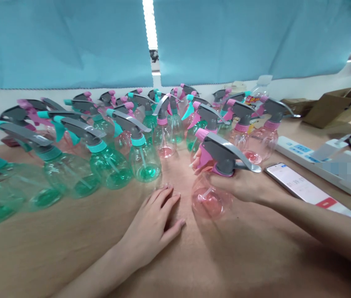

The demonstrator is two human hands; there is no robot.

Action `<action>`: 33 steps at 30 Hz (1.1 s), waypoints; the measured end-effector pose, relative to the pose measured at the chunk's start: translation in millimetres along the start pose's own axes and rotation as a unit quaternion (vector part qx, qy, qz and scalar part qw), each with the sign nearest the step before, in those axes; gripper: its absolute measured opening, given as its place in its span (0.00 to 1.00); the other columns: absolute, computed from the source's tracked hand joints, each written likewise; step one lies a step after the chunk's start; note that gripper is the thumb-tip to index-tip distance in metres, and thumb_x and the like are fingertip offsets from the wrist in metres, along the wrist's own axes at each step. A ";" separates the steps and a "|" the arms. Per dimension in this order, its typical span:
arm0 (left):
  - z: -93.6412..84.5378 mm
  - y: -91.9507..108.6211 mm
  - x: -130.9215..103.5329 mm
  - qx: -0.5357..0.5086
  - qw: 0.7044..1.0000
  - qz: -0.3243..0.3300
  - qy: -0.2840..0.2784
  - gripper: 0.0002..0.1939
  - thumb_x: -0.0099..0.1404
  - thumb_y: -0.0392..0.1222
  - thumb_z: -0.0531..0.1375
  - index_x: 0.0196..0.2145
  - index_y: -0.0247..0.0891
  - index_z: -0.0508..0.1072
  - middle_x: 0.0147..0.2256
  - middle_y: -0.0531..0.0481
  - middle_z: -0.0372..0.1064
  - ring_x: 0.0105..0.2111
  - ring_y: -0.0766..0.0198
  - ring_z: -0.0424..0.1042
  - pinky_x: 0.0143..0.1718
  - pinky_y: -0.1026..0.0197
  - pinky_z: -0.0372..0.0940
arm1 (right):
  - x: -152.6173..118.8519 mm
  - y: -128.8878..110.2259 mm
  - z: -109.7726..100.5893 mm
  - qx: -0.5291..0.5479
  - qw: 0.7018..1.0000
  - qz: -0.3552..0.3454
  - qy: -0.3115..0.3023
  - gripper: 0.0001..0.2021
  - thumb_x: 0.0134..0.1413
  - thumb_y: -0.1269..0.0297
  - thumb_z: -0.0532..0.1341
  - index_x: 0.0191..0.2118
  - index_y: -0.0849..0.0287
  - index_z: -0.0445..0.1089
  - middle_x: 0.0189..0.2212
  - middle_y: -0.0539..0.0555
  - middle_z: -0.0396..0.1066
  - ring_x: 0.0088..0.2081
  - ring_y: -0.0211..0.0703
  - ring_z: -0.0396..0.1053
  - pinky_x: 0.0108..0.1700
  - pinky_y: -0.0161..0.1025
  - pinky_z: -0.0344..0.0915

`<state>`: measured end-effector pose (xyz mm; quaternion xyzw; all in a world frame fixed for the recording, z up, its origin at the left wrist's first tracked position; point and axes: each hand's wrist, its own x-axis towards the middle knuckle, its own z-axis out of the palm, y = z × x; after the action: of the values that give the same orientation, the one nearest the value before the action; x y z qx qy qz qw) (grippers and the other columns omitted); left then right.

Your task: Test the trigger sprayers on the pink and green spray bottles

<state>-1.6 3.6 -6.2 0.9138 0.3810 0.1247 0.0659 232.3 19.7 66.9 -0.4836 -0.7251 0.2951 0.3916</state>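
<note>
My left hand [150, 223] lies on the table with its fingers stretched out and slightly apart, holding nothing. Just right of it is a clear pink spray bottle [209, 203] with a grey and pink trigger head. My right hand [218, 182] reaches behind that bottle's neck. Its fingertips come out on the left by the pink trigger, while the sprayer head hides most of the fingers. Closest beyond my left hand stands a green spray bottle [145, 163] with a turquoise collar.
Several green and pink spray bottles stand in rows across the back and left, including a green one [110, 167]. To the right lie a phone [311, 188] and a white power strip [305, 159] with plugs. Behind them is an open cardboard box [328, 109]. A blue curtain [70, 41] hangs behind.
</note>
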 end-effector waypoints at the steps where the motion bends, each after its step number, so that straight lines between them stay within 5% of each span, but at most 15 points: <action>1: 0.3 -0.1 0.0 0.000 1.000 0.001 0.001 0.23 0.71 0.49 0.54 0.58 0.34 0.64 0.60 0.36 0.59 0.61 0.46 0.56 0.57 0.41 0.58 | -0.1 -0.1 -0.3 -0.005 1.000 -0.006 -0.001 0.10 0.40 0.71 0.56 0.32 0.53 0.67 0.36 0.50 0.75 0.38 0.48 0.74 0.42 0.47 0.71; 8: 0.3 0.0 0.6 0.003 1.000 0.006 0.006 0.23 0.71 0.49 0.54 0.58 0.34 0.63 0.59 0.36 0.60 0.61 0.46 0.56 0.57 0.42 0.58 | -1.4 7.2 -1.8 -0.013 1.000 0.004 -0.005 0.13 0.42 0.72 0.58 0.35 0.50 0.72 0.36 0.50 0.76 0.41 0.52 0.74 0.45 0.51 0.71; 16: 0.8 0.0 0.4 0.008 1.000 0.002 0.004 0.23 0.71 0.50 0.54 0.58 0.34 0.64 0.60 0.36 0.60 0.60 0.46 0.57 0.58 0.42 0.58 | 0.9 -3.0 3.0 0.026 0.999 0.020 -0.037 0.18 0.43 0.71 0.58 0.44 0.51 0.72 0.34 0.52 0.77 0.35 0.51 0.76 0.36 0.47 0.74; 25: -0.6 1.1 0.5 0.001 1.000 0.000 0.005 0.23 0.71 0.50 0.53 0.58 0.34 0.64 0.60 0.37 0.60 0.60 0.46 0.57 0.58 0.41 0.58 | -1.0 1.9 9.7 0.049 0.998 0.036 0.017 0.13 0.41 0.68 0.58 0.37 0.54 0.70 0.33 0.54 0.76 0.36 0.51 0.75 0.41 0.49 0.72; 33: -0.1 0.3 1.7 -0.001 1.000 0.002 0.003 0.23 0.71 0.49 0.53 0.58 0.33 0.65 0.59 0.36 0.60 0.60 0.46 0.57 0.58 0.42 0.58 | 2.6 -6.7 9.2 0.051 0.999 -0.003 0.002 0.15 0.42 0.68 0.54 0.39 0.53 0.68 0.21 0.47 0.64 0.29 0.45 0.70 0.33 0.42 0.69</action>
<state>-0.2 4.6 -5.8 0.9141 0.3791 0.1283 0.0654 220.7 19.3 68.4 -0.4614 -0.7097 0.3299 0.4178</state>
